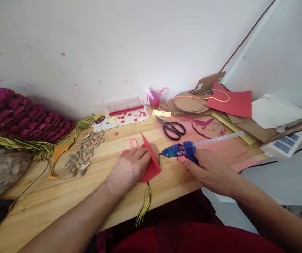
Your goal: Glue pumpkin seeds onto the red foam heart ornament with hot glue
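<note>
My left hand [131, 167] presses on a piece of red paper [151, 171] near the table's front edge, its fingers bent over a raised flap. Under the paper shows part of a round brown disc [155, 150]. A pink loop [133, 143] sticks out above my fingers, and a yellow-green tassel [146, 205] hangs over the front edge. My right hand [209, 168] is closed round a blue glue gun [179, 150] with a clear glue stick [219, 138] in its back. The nozzle points left, close to the flap and disc; whether it touches is unclear.
Black scissors [172, 129] lie behind the glue gun. Peanuts [84, 154] and an orange strip [57, 160] lie left. Paper stars [122, 117], a pink-stained cup [155, 99] and cardboard ovals [189, 103] are farther back. A white power strip [284, 144] sits right.
</note>
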Demonstrator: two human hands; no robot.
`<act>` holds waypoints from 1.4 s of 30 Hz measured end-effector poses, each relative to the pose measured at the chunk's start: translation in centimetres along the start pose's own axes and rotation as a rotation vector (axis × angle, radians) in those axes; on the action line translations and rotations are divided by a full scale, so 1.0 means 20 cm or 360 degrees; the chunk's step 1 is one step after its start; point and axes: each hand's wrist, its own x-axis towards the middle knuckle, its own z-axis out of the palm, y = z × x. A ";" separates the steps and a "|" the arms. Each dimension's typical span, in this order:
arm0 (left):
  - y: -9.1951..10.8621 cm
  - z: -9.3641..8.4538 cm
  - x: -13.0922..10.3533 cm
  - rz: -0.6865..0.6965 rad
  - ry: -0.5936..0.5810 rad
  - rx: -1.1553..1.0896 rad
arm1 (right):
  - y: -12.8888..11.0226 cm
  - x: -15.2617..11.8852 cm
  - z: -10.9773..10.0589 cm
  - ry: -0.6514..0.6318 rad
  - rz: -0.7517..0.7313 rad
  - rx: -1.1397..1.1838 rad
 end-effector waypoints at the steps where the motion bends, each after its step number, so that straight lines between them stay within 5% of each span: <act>1: 0.00 0.00 0.00 0.0004 -0.0007 0.0006 | 0.00 0.00 0.00 -0.0001 0.0000 0.0000; 42: 0.02 -0.02 0.00 -0.0093 -0.0158 -0.0081 | -0.04 -0.09 0.01 -0.0111 0.0006 -0.0168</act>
